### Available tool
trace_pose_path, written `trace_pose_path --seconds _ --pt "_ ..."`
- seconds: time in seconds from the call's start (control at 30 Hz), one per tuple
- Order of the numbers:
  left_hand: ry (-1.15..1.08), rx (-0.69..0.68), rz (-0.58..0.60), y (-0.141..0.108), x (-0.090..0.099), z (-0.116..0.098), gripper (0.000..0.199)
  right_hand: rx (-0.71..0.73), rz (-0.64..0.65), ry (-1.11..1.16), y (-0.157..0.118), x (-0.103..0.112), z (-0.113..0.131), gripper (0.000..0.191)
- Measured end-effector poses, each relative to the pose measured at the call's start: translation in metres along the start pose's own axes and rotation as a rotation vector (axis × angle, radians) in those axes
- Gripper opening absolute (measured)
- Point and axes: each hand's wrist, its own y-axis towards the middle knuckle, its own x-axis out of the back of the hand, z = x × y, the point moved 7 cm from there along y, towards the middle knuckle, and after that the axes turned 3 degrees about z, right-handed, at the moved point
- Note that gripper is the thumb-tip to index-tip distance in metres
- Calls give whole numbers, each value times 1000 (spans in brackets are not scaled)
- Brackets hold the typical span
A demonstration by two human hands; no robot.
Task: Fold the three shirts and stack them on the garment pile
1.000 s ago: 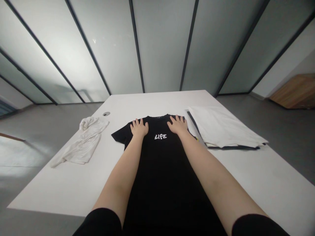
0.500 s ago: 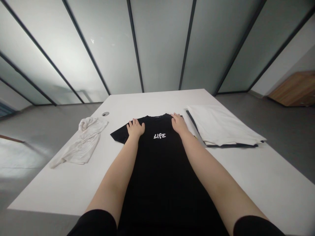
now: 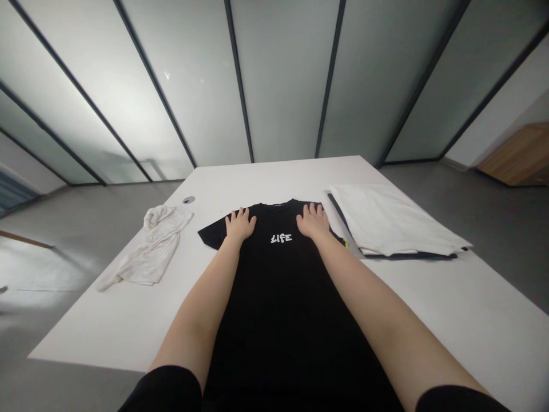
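Here, left hand (image 3: 241, 226) and right hand (image 3: 313, 222), both spread wide, lie palm-down on black T-shirt (image 3: 278, 254).

Frosted panels (image 3: 92, 74) glow brightest behind-left of the table (image 3: 107, 326). Right of it, the floor (image 3: 510, 212) looks dim (edges stretched)

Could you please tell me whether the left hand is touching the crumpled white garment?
No, the left hand rests on the black shirt, apart from the crumpled white garment.
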Motion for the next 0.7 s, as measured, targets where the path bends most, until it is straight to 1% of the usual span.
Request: trace_pose_path --seconds 0.1,0.17,0.33,0.43,0.53,0.6,0.67,0.7 --pt "-25 -48 45 -3 3 9 66 -14 15 4 0 1 0 78" --pt "-17 -16 53 -4 6 23 65 -21 26 8 -1 1 1 78" --pt "25 150 -13 -10 16 71 64 -34 32 15 -1 2 1 78" --pt "32 241 -28 -12 21 102 60 -28 23 17 -2 3 0 77" --pt "48 343 0 -12 29 135 58 -13 12 23 -3 5 -1 74" --pt "77 421 27 -10 35 156 67 5 -2 35 -4 6 -2 70" --pt "106 457 77 -7 38 172 73 18 -20 52 -3 7 -3 66" --pt "112 452 112 -4 37 176 71 23 -28 60 -3 7 -4 64"
